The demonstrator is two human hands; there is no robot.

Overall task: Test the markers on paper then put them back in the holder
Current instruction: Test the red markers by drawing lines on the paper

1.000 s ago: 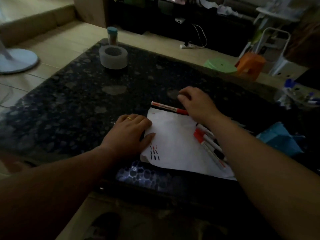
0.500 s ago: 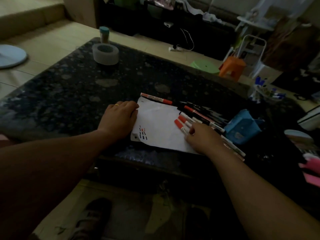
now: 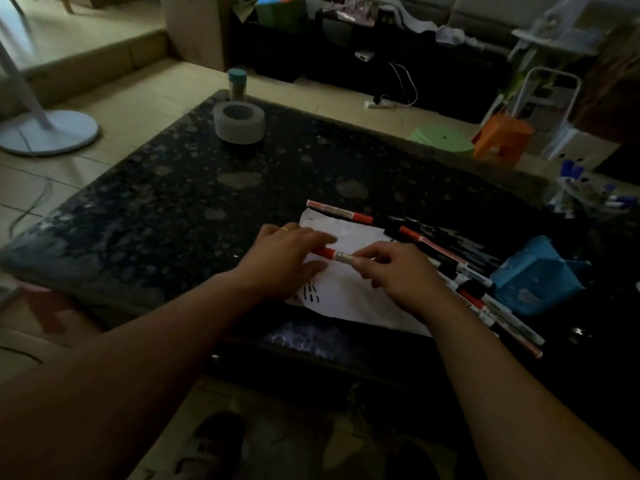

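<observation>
Left hand (image 3: 284, 259) and right hand (image 3: 398, 273) both pinch the red-capped marker (image 3: 337, 255), label blurred.

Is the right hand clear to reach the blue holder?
Probably yes: the holder sits to the right of the right hand, with only loose markers lying flat between. That hand pinches a red marker, though.

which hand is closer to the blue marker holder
Right. The right hand grips the red marker left of the blue marker holder; the left hand pinches its cap end, farther left over the paper.
</observation>
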